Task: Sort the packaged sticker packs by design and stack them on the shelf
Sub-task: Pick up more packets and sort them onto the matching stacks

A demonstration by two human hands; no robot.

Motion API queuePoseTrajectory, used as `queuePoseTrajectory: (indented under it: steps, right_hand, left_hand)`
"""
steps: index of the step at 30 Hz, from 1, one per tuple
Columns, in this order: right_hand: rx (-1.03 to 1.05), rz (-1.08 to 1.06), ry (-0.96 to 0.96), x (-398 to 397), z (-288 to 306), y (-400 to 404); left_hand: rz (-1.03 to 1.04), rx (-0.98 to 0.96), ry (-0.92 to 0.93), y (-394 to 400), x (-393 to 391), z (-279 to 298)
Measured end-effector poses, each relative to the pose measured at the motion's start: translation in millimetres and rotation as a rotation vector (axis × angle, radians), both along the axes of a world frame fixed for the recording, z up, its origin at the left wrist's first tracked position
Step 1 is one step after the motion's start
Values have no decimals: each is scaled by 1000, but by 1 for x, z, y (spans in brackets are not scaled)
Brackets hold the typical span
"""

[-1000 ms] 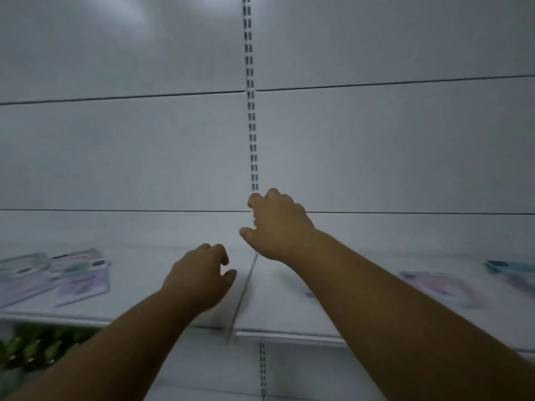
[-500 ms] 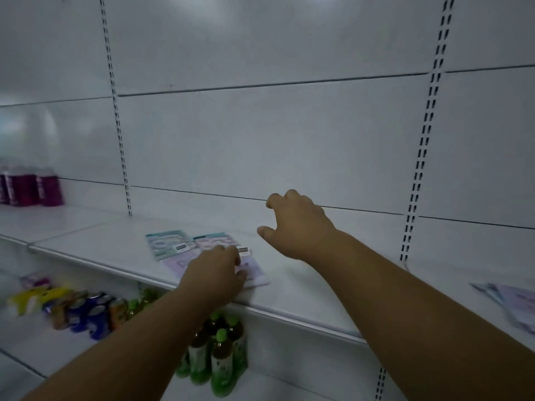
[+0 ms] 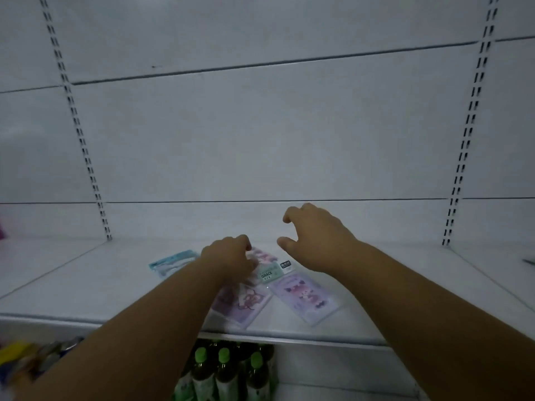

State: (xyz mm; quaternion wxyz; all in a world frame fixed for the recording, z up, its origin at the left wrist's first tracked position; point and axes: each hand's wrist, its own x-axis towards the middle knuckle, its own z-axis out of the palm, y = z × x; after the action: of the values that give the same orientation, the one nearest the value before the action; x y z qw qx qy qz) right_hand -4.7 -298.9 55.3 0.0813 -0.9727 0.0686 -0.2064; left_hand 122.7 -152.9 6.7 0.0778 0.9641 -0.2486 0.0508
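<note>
Several flat sticker packs lie on a white shelf (image 3: 86, 287). A purple pack (image 3: 304, 296) with a cartoon figure lies to the right, another purple pack (image 3: 240, 305) sits partly under my left forearm, and a pale blue pack (image 3: 170, 263) lies to the left. My left hand (image 3: 228, 257) rests on the packs with fingers curled down onto them; whether it grips one is hidden. My right hand (image 3: 315, 238) hovers above the shelf just right of the packs, fingers bent in a loose claw, holding nothing.
A white back panel with slotted uprights (image 3: 78, 131) (image 3: 469, 128) rises behind the shelf. Green-capped bottles (image 3: 225, 371) stand on the shelf below. Colourful cans or packets (image 3: 29, 354) sit at lower left. Another pack's edge (image 3: 529, 260) shows far right.
The view swung left and settled on the packs. My left hand came down onto them. My right hand moved along and now hovers beside them.
</note>
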Motion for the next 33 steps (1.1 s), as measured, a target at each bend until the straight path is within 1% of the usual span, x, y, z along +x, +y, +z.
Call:
queuePoseTrajectory:
  steps: [3, 5, 8, 10, 14, 17, 18, 21, 23, 28, 33]
  right_hand:
    - [5, -101, 70, 0, -11, 4]
    - [14, -183, 173, -1, -20, 9]
    - [-17, -298, 362, -3, -38, 20]
    - [1, -354, 380, -1, -49, 26]
    - [114, -382, 359, 8, -48, 28]
    - [142, -360, 263, 9, -37, 22]
    - [150, -355, 192, 8, -32, 18]
    - [290, -328, -145, 8, -18, 5]
    - [352, -274, -315, 6, -8, 0]
    - [497, -193, -481, -13, 14, 0]
    - [546, -253, -628, -40, 20, -15]
  left_hand:
    - [-13, 108, 73, -7, 22, -2]
    - [-29, 104, 97, -9, 33, -6]
    - [-49, 87, 33, -10, 36, -11]
    - [-48, 76, -5, -9, 35, -14]
    - [-23, 3, 32, -10, 38, -15]
    - [31, -58, 96, -11, 44, -11]
    - [37, -82, 116, -11, 44, -10]
    - [10, -246, 121, -12, 43, -3]
    - [-35, -368, 90, -13, 42, 5]
    - [-171, -628, 43, -22, 31, 31]
    - [-308, -756, 215, -36, -1, 47]
